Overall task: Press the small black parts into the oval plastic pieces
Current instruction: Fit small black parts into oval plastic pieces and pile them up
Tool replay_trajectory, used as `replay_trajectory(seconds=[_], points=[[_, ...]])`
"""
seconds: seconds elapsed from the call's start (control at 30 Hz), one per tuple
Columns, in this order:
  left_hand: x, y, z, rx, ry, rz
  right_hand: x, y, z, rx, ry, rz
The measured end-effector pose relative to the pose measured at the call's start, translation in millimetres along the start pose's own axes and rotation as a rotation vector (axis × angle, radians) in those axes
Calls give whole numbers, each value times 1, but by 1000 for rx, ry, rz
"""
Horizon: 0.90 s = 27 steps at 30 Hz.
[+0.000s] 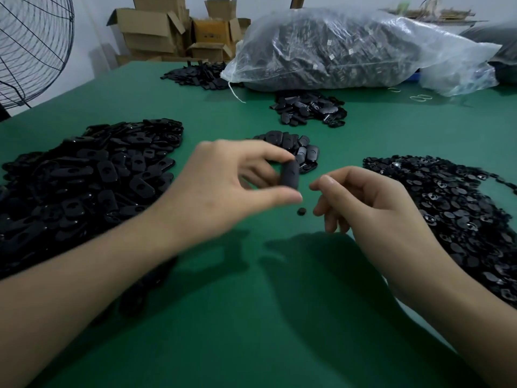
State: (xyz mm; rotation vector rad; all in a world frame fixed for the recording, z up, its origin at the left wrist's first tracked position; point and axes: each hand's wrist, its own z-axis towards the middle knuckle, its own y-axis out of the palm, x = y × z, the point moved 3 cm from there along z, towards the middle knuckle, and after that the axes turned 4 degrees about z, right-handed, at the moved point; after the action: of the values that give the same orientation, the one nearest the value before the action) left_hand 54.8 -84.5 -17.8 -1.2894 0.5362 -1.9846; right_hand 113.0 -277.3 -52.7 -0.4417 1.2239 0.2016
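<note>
My left hand [223, 186] pinches one oval piece [289, 175] upright between thumb and fingertips, lifted above the green surface [251, 317]. My right hand [372, 203] hangs just beside it, fingers loosely curled with nothing in them, apart from the piece. One small black part [301, 211] lies on the surface below and between my hands. A big heap of oval pieces [84, 175] spreads on my left, and a heap of small parts [453, 208] on my right. Just beyond my hands sits a little pile [296, 147], then a second pile [310, 110]. Farther back are a full plastic bag [349, 49], cardboard boxes [167, 29] and a fan [30, 49].
</note>
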Motion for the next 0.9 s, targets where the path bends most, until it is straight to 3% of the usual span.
replay_trajectory(seconds=[0.17, 0.27, 0.53, 0.73, 0.9], points=[[-47, -9, 58, 100, -182, 219, 6, -4, 1, -26, -125, -640], [-68, 2, 89, 104, -242, 274, 9, 1, 0, -96, -164, -837], [-81, 33, 117, 18, -338, 376, 1, 1, -1, -133, -217, -935], [-61, 17, 107, -34, -333, 395, -2, -1, -2, -110, -218, -896], [-57, -32, 85, -313, -369, 571, 0, -2, -2, -96, -202, -852]])
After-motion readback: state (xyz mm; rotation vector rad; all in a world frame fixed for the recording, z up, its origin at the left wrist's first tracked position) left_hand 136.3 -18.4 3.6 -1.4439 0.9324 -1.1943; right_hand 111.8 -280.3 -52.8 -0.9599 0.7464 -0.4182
